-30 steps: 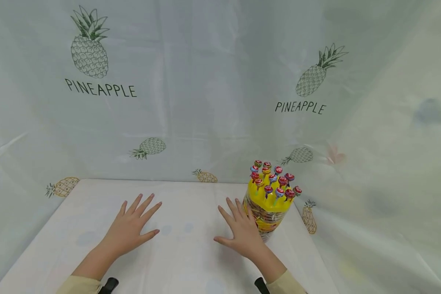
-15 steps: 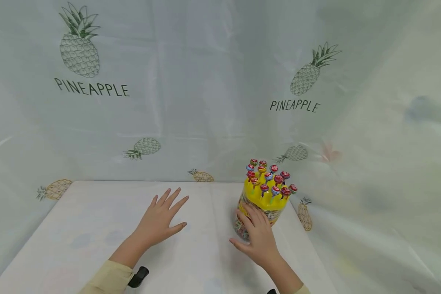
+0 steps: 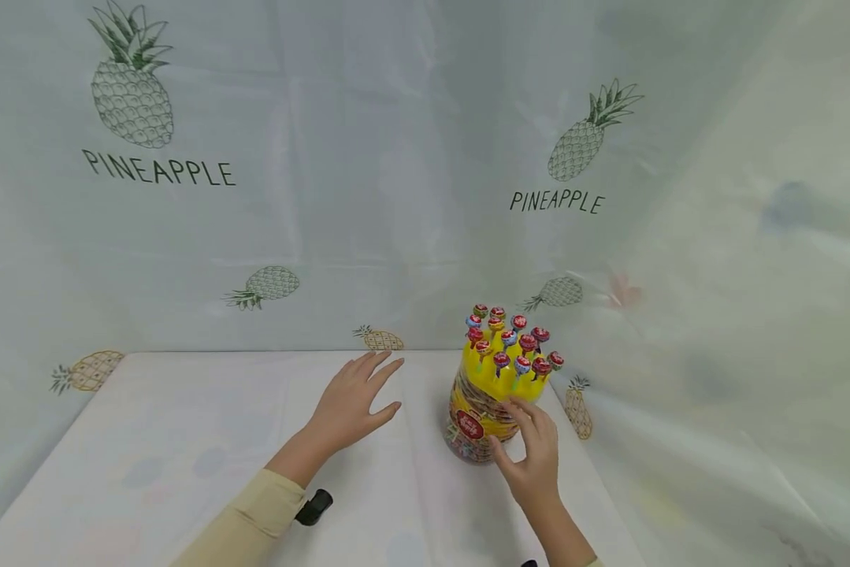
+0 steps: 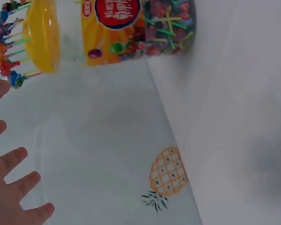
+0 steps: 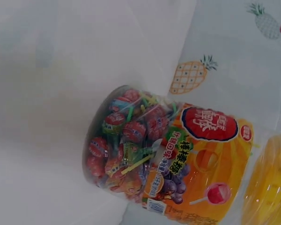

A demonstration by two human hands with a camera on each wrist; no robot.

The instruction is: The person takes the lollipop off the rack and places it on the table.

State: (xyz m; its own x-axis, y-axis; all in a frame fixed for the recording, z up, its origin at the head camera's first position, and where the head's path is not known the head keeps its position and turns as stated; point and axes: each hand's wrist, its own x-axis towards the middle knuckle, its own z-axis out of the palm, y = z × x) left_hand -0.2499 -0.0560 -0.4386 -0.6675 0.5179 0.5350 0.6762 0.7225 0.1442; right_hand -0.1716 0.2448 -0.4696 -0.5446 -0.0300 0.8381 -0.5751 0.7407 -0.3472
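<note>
A clear plastic jar [image 3: 469, 423] of wrapped lollipops stands upright on the white table, its label orange with a red oval. Its yellow lid [image 3: 492, 381] bears several lollipops [image 3: 508, 339] standing up by their sticks. My right hand [image 3: 538, 457] is in front of the jar's right side, fingers gently bent and thumb apart; whether it touches the jar cannot be told. Left of the jar, my left hand [image 3: 347, 405] hovers over the table with fingers spread, holding nothing. In the right wrist view the jar's body [image 5: 178, 159] shows with no fingers wrapped round it.
A white table [image 3: 205, 425] carries the jar near its back right corner. Behind and to the right hangs a pale sheet [image 3: 368, 173] printed with pineapples. A dark wrist strap [image 3: 314, 506] shows by the left sleeve.
My left hand has moved right, towards the jar. My right hand has shifted right across the jar's front, its fingers bending from spread. The view has turned slightly right.
</note>
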